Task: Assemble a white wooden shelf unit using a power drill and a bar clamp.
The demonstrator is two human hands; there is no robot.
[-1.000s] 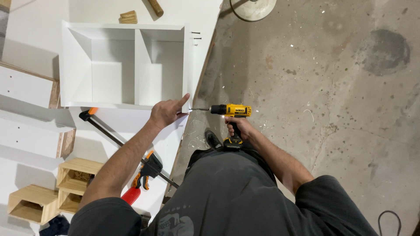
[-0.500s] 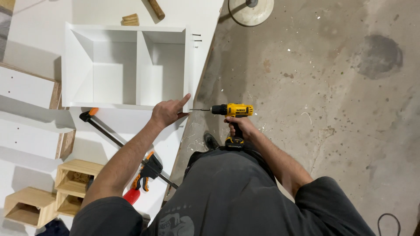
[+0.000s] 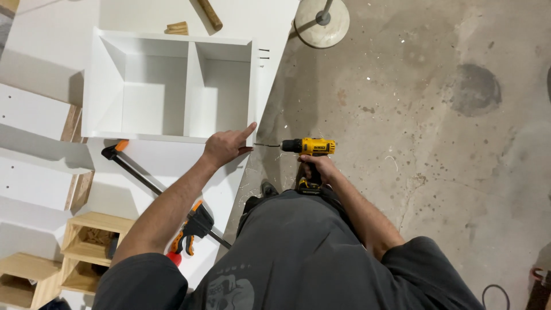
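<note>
At cabinet (image 3: 166,86) corner, left hand (image 3: 227,146) bracing, right hand (image 3: 317,167) gripping drill (image 3: 307,147)

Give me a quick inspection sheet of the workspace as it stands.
Surface: white worktable, carrying boards and boxes.
Job's things: white two-compartment cabinet; yellow cordless drill, bit aimed at the cabinet's near right corner.
Clutter: bar clamp, wooden boxes, wood block, wooden handle.
Grippers: left hand braces the cabinet corner; right hand grips the drill.
Cables: black loop at lower right floor.
Surroundings: stained concrete floor, round stand base.
</note>
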